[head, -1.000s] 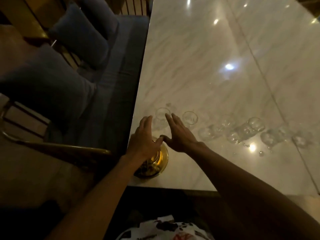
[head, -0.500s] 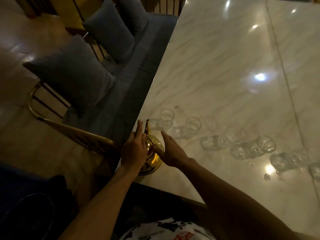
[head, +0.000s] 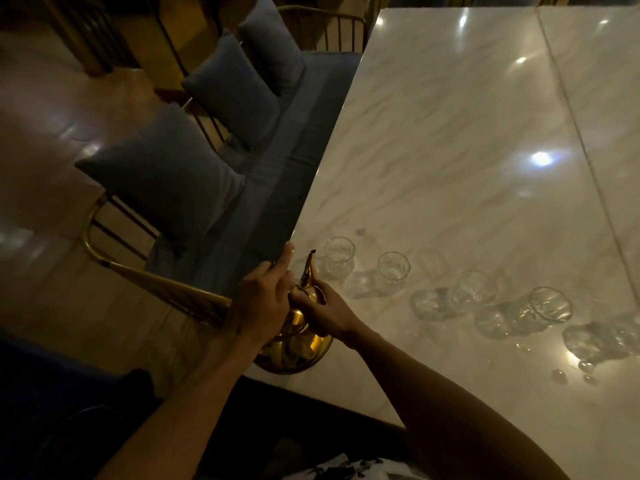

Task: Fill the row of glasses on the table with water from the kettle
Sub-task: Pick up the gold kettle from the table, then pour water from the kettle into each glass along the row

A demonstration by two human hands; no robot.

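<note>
While both hands closed around it, the kettle [head: 294,344] stood at the near left corner of the tabletop [head: 450,140], its round base reaching right to the near edge. The left hand [head: 261,299] lay over the kettle's left side, its fingers pressed together and stretched forward, the fingertips reaching the tabletop's left edge. The right hand [head: 325,315] gripped the kettle from the right, fingers curled onto its upper body just below the spout [head: 308,270]; whether they held a handle could not be told. The spout rose between the two hands, pointing away from the person.

Just beyond the right hand's fingers stood the nearest glass [head: 339,258], close to the left edge, and the row of glasses [head: 474,292] ran on to the right of that hand, each apart from the next, toward the frame's right side. A few drops [head: 559,375] lay on the marble near the far right end of the row.

Past the glasses, ahead of both hands, the marble was bare and glossy, with a straight seam [head: 581,143] running away on the right. Left of the left hand, past the edge, a bench [head: 277,188] with grey cushions [head: 166,178] sat tight against the tabletop, its brass rail [head: 166,285] passing under the left wrist.

No brand or readable writing showed on the kettle or glasses; a printed cloth [head: 346,469] at the bottom was too dark to read.
</note>
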